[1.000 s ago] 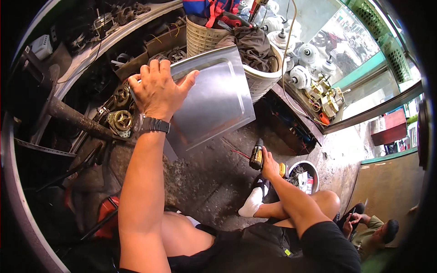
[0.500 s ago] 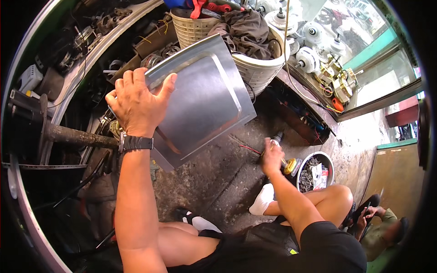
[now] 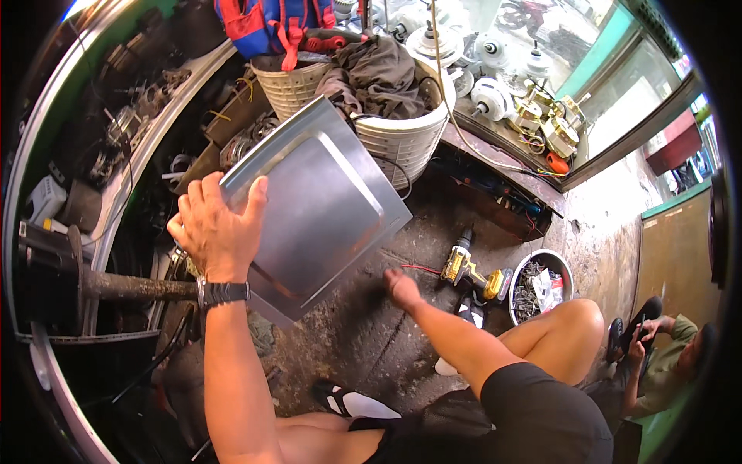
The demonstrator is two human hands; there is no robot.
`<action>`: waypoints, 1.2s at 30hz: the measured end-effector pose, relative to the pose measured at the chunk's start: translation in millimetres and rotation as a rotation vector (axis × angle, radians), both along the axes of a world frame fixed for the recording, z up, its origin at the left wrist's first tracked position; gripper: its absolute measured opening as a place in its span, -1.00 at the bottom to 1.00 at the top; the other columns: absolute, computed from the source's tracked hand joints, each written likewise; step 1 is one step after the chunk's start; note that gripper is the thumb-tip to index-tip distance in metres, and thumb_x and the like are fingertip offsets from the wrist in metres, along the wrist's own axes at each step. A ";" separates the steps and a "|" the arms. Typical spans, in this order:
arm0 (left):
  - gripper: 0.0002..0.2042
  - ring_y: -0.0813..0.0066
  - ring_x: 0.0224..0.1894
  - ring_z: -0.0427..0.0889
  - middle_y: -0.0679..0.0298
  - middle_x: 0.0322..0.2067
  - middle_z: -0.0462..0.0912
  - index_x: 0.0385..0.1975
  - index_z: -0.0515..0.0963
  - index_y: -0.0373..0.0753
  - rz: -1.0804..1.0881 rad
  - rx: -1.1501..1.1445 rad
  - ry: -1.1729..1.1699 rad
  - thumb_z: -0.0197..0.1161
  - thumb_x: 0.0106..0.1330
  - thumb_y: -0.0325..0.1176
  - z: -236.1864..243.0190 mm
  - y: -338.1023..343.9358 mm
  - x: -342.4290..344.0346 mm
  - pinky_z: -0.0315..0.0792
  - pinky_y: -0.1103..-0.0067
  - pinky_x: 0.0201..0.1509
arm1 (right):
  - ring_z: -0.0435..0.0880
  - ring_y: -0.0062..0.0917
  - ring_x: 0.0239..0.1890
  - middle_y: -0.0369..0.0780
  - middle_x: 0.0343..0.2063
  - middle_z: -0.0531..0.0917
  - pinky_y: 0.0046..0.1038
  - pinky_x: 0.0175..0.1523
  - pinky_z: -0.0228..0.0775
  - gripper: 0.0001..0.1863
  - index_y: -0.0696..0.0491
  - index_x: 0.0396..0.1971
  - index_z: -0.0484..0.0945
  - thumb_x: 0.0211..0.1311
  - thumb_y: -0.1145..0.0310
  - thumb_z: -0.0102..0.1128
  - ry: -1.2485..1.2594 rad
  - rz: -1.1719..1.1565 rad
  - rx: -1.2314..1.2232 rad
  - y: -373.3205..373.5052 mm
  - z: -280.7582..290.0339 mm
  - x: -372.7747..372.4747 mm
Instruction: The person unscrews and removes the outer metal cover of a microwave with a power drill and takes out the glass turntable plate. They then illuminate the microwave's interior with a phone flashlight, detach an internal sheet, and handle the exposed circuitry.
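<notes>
My left hand (image 3: 219,228) grips the upper left edge of a grey sheet-metal panel (image 3: 325,209), its thumb lying over the face. The panel is tilted up off the floor and has a bright raised ridge along its border. My right hand (image 3: 403,292) hangs over the floor just right of the panel's lower corner, apart from it. Motion blurs that hand and its fingers are mostly hidden. On the floor farther right lies a yellow and black cordless drill (image 3: 464,267), with no hand on it.
A metal bowl of screws (image 3: 539,286) sits beside the drill. White baskets with dark cloth (image 3: 382,73) stand beyond the panel. White motor-like parts (image 3: 491,99) fill the window ledge. A metal post (image 3: 139,288) juts in at left. Another person (image 3: 657,356) sits at right, holding a phone.
My right hand has left the drill and moved left toward the panel. The drill now lies uncovered on the floor. My left hand still holds the panel, now lower in view.
</notes>
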State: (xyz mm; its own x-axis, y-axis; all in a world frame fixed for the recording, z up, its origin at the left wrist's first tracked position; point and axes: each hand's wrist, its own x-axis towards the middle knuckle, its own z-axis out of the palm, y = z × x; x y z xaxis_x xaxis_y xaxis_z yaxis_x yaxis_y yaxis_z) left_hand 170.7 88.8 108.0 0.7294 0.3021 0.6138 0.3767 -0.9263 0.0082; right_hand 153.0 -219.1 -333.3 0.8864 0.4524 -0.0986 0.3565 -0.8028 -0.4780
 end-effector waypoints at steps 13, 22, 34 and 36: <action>-0.39 0.27 -0.06 0.53 0.29 -0.21 0.55 -0.01 0.57 -0.16 -0.013 -0.027 0.001 0.22 0.25 0.31 -5.1 -6.4 -0.2 0.26 0.27 0.08 | 0.69 0.03 -0.21 0.05 -0.25 0.65 -0.07 -0.08 0.57 -0.79 0.08 -0.10 0.52 0.30 0.37 0.16 -0.132 -0.385 0.162 -83.7 38.0 164.7; -0.55 0.25 -0.01 0.53 0.26 -0.15 0.60 -0.02 0.60 -0.12 -0.047 0.006 -0.061 0.11 0.41 0.13 -7.7 -15.6 -35.6 0.24 0.26 0.12 | 0.55 -0.16 0.16 -0.08 0.10 0.62 0.04 0.26 0.40 -0.14 0.02 0.23 0.48 0.30 -0.46 -0.02 1.482 -0.435 1.314 33.8 272.6 100.5; -0.61 -0.06 0.39 0.31 0.00 0.38 0.26 -0.02 0.62 -0.16 0.447 -0.228 -0.461 0.12 0.42 0.01 -36.8 -33.8 -108.4 0.27 0.07 0.35 | 0.77 -0.36 -0.24 -0.05 -0.16 0.76 -0.30 -0.05 0.66 -0.45 0.17 -0.03 0.63 0.48 0.05 -0.24 1.473 -0.374 1.078 24.8 251.1 22.6; -0.55 -0.07 0.28 0.46 -0.05 0.42 0.20 0.03 0.60 -0.22 0.468 -0.322 -0.498 0.05 0.46 0.03 -43.5 -15.4 -116.4 0.42 0.18 0.23 | 0.76 -0.29 -0.25 -0.03 -0.17 0.75 -0.23 -0.06 0.66 -0.39 0.16 0.00 0.63 0.48 -0.04 -0.25 1.555 -0.404 1.119 30.9 225.4 -6.9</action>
